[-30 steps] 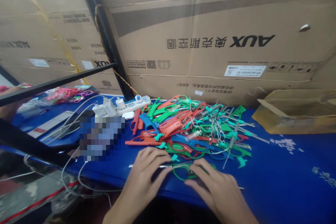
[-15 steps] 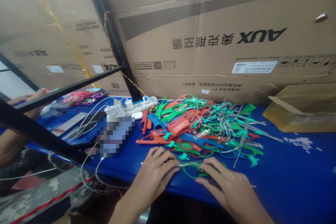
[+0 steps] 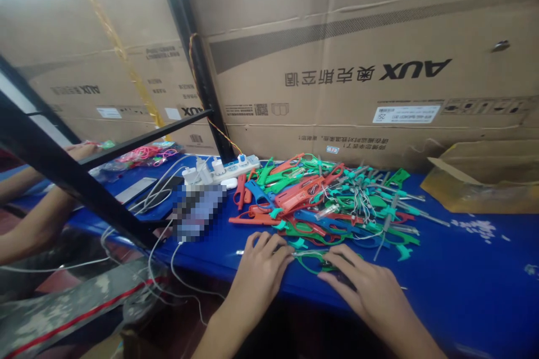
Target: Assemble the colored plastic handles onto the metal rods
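Note:
At the table's front edge, both of my hands work on one green gas lighter shell (image 3: 310,263) of the long-nosed kind. Its metal tube end runs under the curled fingers of my left hand (image 3: 265,261), which is closed on it. My right hand (image 3: 362,277) is closed too, thumb and fingers around the shell's handle end; a dark part shows between them. The fingers cover much of the piece. Just behind lies a heap of lighter parts (image 3: 303,193): red, green and blue shells, teal triggers, metal tubes and white wires.
A power strip (image 3: 240,168) with chargers, cables and a blurred-out phone (image 3: 200,213) lie left of the heap. A black metal frame (image 3: 105,202) stands between me and another person's arm (image 3: 46,219). An open yellow-brown bag (image 3: 480,196) and small white bits (image 3: 475,228) are at right.
The view has shifted slightly, so the scene sits further right on the left side. My hands keep hold of the green lighter shell in nearly the same pose. The other person's arm has moved.

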Motion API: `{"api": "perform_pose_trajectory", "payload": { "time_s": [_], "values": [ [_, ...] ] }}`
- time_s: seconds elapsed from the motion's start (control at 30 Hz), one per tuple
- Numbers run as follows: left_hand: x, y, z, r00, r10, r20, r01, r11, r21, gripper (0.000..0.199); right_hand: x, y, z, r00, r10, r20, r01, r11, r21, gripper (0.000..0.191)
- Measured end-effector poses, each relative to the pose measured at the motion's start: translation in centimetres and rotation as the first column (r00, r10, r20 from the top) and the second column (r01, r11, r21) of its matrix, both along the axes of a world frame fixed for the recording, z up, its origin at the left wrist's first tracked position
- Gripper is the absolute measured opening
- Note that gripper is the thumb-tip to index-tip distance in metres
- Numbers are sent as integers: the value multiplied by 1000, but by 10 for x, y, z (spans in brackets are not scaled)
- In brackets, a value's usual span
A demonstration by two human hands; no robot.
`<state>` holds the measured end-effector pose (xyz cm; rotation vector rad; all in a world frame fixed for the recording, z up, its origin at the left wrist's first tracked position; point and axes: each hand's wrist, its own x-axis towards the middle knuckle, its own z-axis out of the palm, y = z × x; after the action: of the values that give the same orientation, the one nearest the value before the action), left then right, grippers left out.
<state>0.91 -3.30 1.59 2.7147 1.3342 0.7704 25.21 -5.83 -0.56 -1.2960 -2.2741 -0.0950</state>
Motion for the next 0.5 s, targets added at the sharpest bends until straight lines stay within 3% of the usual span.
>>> {"api": "perform_pose_trajectory", "payload": {
  "time_s": [0.13, 0.2, 0.27, 0.33, 0.4, 0.43, 0.47, 0.5],
  "values": [
    [-4, -11, -1, 999, 37, 31, -39, 997, 67, 34, 1, 1, 0, 1000, 17, -12, -17, 1000, 12, 48],
    [-10, -25, -15, 997, 53, 61, -58, 994, 88, 43, 2, 0, -1, 1000, 20, -14, -19, 1000, 7, 47],
    [-14, -45, -45, 991, 66, 121, -73, 996, 57, 36, 3, 0, -2, 1000, 24, -16, -23, 1000, 11, 47],
    [-16, -65, -84, 985, -130, 112, 135, 990, -41, 32, 3, 0, -3, 1000, 26, -14, -26, 1000, 14, 47],
    [-19, -75, -123, 983, -174, 60, 180, 976, -126, 39, 4, 1, -4, 1000, 27, -14, -26, 1000, 14, 45],
    [-21, -74, -140, 988, -153, 34, 157, 973, -171, 39, 4, 1, -4, 1000, 26, -17, -26, 1000, 15, 44],
    [-24, -71, -153, 999, -36, -32, 26, 958, -286, 36, 4, 1, -4, 999, 27, -20, -27, 999, 17, 44],
    [-29, -64, -164, 980, 169, -102, -195, 907, -373, 34, 3, 2, -4, 999, 28, -23, -28, 999, 21, 44]
  ]
}}
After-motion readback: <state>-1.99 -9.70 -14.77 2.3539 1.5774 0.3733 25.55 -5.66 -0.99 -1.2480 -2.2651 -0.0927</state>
